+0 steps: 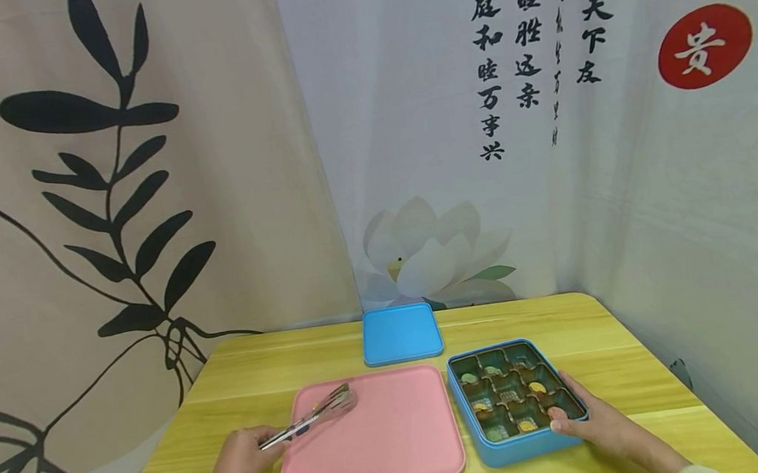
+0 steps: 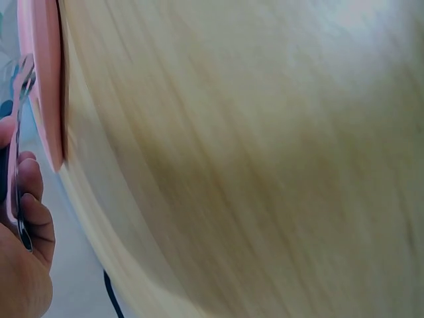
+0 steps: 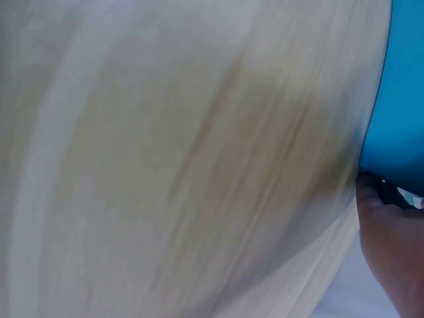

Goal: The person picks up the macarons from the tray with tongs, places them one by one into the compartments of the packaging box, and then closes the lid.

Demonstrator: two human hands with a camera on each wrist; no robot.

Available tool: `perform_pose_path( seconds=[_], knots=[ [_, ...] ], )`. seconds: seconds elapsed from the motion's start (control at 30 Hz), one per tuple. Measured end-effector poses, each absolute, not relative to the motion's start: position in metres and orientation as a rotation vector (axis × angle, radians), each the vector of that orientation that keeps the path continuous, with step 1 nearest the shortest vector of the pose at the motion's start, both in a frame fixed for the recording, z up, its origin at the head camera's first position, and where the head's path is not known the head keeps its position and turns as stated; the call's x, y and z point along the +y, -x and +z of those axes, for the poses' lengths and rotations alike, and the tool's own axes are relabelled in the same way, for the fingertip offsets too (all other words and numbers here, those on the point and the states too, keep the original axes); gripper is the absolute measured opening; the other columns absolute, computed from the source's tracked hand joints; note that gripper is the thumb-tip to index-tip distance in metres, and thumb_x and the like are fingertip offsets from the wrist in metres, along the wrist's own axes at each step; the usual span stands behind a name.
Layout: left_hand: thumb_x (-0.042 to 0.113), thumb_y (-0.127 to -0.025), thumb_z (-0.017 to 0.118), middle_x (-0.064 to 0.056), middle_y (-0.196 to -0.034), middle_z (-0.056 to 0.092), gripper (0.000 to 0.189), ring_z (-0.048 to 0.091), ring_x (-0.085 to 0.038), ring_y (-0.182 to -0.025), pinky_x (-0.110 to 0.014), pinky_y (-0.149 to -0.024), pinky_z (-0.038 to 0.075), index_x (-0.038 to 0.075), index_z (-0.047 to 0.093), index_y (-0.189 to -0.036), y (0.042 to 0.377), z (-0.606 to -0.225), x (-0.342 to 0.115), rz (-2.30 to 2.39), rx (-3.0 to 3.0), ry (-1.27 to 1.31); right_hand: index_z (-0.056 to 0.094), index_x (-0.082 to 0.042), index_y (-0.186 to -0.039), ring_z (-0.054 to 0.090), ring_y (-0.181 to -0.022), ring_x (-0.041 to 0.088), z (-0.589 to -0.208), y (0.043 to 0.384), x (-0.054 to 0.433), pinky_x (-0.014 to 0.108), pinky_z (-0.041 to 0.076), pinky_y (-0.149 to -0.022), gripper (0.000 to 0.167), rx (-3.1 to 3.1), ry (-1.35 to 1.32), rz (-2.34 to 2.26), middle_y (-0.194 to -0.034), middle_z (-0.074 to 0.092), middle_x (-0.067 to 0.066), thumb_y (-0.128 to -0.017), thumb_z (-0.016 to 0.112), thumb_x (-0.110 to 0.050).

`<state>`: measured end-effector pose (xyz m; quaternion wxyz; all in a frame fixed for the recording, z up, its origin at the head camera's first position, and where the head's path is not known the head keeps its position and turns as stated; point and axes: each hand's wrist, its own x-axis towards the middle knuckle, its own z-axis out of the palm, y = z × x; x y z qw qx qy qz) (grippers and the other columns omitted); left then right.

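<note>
My left hand (image 1: 241, 459) holds metal tongs (image 1: 313, 418) by the handle end. Their tips reach over the left part of a pink tray (image 1: 395, 443); in the left wrist view, the fingers (image 2: 32, 179) curl round the tongs (image 2: 18, 132). To the right of the tray stands a blue box (image 1: 529, 444) with a dark divided insert (image 1: 508, 393). Small green and yellow-orange pieces lie in its compartments, too small to identify. My right hand (image 1: 600, 419) grips the box's right side, thumb over the near right corner. In the right wrist view the hand (image 3: 391, 245) touches the blue wall (image 3: 404, 99).
A flat blue lid (image 1: 401, 333) lies behind the tray, near the table's far edge. Some small yellow bit (image 1: 315, 405) shows on the tray behind the tongs. The wood-grain table (image 1: 513, 322) is enclosed by printed curtains (image 1: 260, 164).
</note>
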<state>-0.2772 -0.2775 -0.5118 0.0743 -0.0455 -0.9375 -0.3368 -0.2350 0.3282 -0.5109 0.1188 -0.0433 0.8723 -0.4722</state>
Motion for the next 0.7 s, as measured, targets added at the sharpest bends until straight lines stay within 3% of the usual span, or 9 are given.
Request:
perform_pose_path(
  seconds=[0.43,0.7],
  knots=[
    [0.017,-0.082,0.081,0.007,-0.071,0.066,0.006,0.051,-0.011,-0.062,-0.023,-0.054,0.043,0.013,0.077,-0.084,0.276,-0.505,-0.270,-1.044,-2.821,0.128,-0.003,-0.003,-0.158,0.010,-0.138,0.060,-0.512,0.235,0.329,0.071,0.031,-0.097,0.099,2.575,0.122,-1.351,-0.156,0.002,0.038,-0.096,0.066,-0.037],
    [0.020,-0.082,0.081,0.007,-0.066,0.062,0.007,0.046,-0.010,-0.056,-0.022,-0.050,0.037,0.015,0.076,-0.081,0.279,-0.500,-0.262,-1.064,-2.805,0.140,-0.003,-0.003,-0.158,0.009,-0.138,0.060,-0.512,0.235,0.328,0.071,0.030,-0.098,0.099,2.577,0.123,-1.346,-0.156,0.002,0.037,-0.095,0.066,-0.037]
  ],
)
